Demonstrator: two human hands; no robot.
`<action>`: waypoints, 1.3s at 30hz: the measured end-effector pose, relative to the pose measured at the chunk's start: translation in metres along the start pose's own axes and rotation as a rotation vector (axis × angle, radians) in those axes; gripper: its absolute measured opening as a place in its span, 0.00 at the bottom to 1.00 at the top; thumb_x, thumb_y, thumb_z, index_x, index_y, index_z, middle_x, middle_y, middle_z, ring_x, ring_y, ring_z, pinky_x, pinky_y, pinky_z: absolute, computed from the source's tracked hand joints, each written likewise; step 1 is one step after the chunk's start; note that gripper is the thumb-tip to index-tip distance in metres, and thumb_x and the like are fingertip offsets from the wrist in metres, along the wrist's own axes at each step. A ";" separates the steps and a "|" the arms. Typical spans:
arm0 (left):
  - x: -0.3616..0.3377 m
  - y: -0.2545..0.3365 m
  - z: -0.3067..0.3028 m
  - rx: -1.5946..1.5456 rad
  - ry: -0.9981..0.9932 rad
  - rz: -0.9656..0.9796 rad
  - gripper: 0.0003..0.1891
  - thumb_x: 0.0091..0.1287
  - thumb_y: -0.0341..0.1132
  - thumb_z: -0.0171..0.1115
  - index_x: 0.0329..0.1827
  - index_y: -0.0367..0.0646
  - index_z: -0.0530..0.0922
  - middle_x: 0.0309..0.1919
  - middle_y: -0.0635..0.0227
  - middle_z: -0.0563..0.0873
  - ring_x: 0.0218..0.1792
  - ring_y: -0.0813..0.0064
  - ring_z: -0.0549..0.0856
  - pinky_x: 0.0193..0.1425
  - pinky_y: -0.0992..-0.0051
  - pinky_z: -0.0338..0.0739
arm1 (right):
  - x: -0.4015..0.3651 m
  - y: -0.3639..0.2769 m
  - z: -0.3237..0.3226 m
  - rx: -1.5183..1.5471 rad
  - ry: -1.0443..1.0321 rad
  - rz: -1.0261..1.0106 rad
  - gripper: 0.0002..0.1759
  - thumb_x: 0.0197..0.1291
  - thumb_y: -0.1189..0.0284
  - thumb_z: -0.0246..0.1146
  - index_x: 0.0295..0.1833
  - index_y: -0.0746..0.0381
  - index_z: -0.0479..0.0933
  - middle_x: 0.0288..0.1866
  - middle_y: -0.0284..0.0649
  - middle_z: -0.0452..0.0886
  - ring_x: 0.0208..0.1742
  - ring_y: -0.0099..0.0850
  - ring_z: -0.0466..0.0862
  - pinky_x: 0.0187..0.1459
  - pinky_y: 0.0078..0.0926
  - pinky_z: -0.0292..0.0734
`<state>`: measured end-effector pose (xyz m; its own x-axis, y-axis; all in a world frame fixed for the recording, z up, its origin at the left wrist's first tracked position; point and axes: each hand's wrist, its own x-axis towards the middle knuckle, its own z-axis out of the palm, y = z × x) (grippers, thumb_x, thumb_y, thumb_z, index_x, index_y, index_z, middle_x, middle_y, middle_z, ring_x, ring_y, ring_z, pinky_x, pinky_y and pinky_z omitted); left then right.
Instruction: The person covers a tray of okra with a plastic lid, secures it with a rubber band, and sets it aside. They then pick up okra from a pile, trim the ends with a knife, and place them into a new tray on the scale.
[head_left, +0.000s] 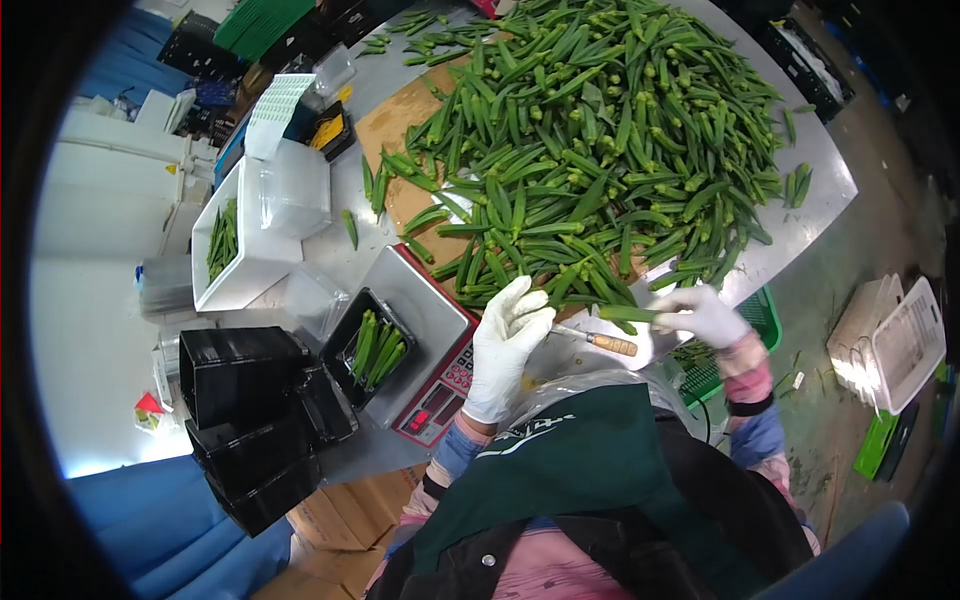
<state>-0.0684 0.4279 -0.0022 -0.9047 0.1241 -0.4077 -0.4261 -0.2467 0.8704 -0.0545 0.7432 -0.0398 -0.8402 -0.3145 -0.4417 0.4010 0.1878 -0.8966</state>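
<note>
A big heap of green okra pods (590,140) covers the metal table (820,185). My right hand (705,315), in a white glove, grips a single okra pod (627,313) at the heap's near edge. My left hand (508,340), also gloved, rests with fingers spread against the pods at the heap's near left side; nothing shows in it. A knife with a wooden handle (605,343) lies on the table between the two hands, blade pointing towards my left hand.
A red scale (440,390) carries a black tray of okra (368,350). Stacks of black trays (250,420) stand left of it. A white bin with okra (235,250) and clear tubs (295,185) sit further back. White baskets (890,340) and a green crate (715,375) are on the floor.
</note>
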 end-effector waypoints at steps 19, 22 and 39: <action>-0.008 -0.017 -0.008 0.002 -0.015 -0.128 0.24 0.73 0.26 0.62 0.71 0.30 0.69 0.59 0.57 0.83 0.55 0.74 0.84 0.63 0.74 0.78 | 0.195 -0.011 -0.001 -1.229 0.780 -0.700 0.12 0.55 0.73 0.61 0.45 0.53 0.84 0.65 0.39 0.78 0.69 0.43 0.73 0.68 0.41 0.66; -0.006 -0.018 -0.013 -0.012 0.018 -0.140 0.24 0.74 0.27 0.62 0.71 0.31 0.69 0.58 0.58 0.83 0.53 0.75 0.85 0.61 0.76 0.78 | 0.160 -0.024 -0.009 -1.115 0.738 -0.593 0.10 0.54 0.68 0.69 0.43 0.53 0.86 0.56 0.36 0.84 0.61 0.40 0.78 0.62 0.39 0.72; -0.001 -0.021 0.000 0.069 -0.055 -0.168 0.24 0.75 0.32 0.62 0.70 0.33 0.70 0.57 0.59 0.85 0.53 0.75 0.85 0.59 0.77 0.78 | 0.057 0.026 0.023 0.542 0.303 -0.119 0.20 0.77 0.61 0.58 0.54 0.68 0.84 0.33 0.31 0.86 0.29 0.17 0.76 0.35 0.15 0.72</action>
<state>-0.0584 0.4335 -0.0202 -0.8182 0.2113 -0.5347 -0.5679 -0.1521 0.8089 -0.0840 0.7088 -0.0890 -0.9245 -0.0124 -0.3809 0.3602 -0.3548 -0.8628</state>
